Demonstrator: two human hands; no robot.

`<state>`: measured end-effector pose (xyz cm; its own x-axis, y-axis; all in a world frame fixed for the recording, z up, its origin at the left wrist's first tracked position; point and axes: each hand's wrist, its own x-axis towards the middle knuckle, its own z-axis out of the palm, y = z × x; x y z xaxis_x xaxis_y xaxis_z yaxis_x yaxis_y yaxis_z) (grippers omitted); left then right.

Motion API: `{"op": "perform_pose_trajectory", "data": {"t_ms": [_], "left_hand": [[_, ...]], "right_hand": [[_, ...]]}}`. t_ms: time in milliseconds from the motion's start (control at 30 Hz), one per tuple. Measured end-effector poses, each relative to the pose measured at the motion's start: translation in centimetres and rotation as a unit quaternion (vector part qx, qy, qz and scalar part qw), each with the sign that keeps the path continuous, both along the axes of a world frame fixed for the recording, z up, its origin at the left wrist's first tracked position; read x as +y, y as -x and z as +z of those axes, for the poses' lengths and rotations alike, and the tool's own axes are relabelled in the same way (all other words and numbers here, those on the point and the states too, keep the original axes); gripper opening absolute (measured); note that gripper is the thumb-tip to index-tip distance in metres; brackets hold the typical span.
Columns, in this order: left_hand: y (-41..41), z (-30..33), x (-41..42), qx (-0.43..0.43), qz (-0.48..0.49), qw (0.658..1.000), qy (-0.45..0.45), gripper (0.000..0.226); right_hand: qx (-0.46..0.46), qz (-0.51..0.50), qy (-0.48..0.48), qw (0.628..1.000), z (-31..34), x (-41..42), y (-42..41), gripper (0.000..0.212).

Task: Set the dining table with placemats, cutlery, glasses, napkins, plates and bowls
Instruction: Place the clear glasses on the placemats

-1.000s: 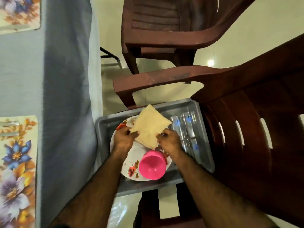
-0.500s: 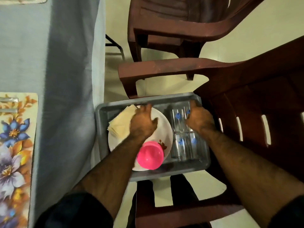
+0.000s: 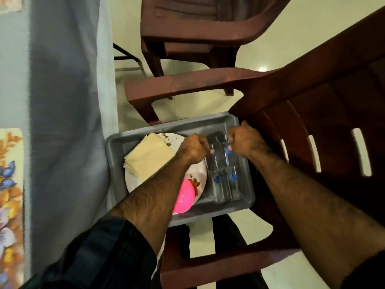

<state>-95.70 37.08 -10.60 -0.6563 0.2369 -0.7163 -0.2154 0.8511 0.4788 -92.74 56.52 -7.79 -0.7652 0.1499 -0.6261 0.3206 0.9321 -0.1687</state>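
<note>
A grey tray [image 3: 158, 128] rests on the seat of a brown plastic chair. In it lies a white flowered plate [image 3: 198, 174] with a stack of cream napkins [image 3: 149, 157] and an upturned pink bowl [image 3: 184, 198] on it. To the right of the plate lie several clear glasses with blue prints [image 3: 224, 180]. My left hand [image 3: 193, 148] is closed around the upper end of one glass. My right hand [image 3: 246, 139] is closed around the upper end of the glass beside it. Both glasses still lie low in the tray.
The table with a pale blue cloth [image 3: 62, 101] is at the left, with a flowered placemat [image 3: 9, 205] on it and a corner of another [image 3: 10, 4] at the top. A second brown chair [image 3: 198, 24] stands beyond. The near chair's armrest [image 3: 187, 84] spans above the tray.
The napkins that both hands held a second ago now lie on the plate. Both hands have moved right to the glasses and closed on one each.
</note>
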Motion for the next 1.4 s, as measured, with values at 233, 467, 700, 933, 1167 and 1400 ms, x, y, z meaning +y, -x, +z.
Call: {"op": "perform_pose_trajectory", "data": {"t_ms": [233, 467, 700, 933, 1167, 1400], "left_hand": [[-2.1, 7.3, -2.8, 0.047, 0.117, 0.984, -0.124, 0.024], [-3.3, 22.9, -11.2, 0.054, 0.296, 0.920, -0.252, 0.069], [-11.4, 36.6, -20.6, 0.045, 0.485, 0.815, -0.315, 0.038], [-23.1, 40.6, -30.2, 0.104, 0.605, 0.727, -0.309, 0.056], [-34.1, 41.3, -40.6, 0.164, 0.671, 0.667, -0.281, 0.054], [-39.5, 38.7, -53.9, 0.180, 0.692, 0.645, -0.269, 0.056]], "right_hand": [[0.060, -0.074, 0.170, 0.981, 6.6, 2.1, -2.2, 0.026], [0.047, -0.212, 0.455, 0.864, 19.2, -0.8, -1.0, 0.069], [-0.095, -0.226, 0.603, 0.759, 28.7, -10.0, -1.9, 0.091], [-0.226, -0.153, 0.608, 0.746, 32.2, -22.2, -6.2, 0.081], [-0.263, 0.009, 0.555, 0.789, 35.5, -36.8, -10.3, 0.073], [-0.192, 0.059, 0.490, 0.848, 35.8, -51.1, -13.8, 0.033]]}}
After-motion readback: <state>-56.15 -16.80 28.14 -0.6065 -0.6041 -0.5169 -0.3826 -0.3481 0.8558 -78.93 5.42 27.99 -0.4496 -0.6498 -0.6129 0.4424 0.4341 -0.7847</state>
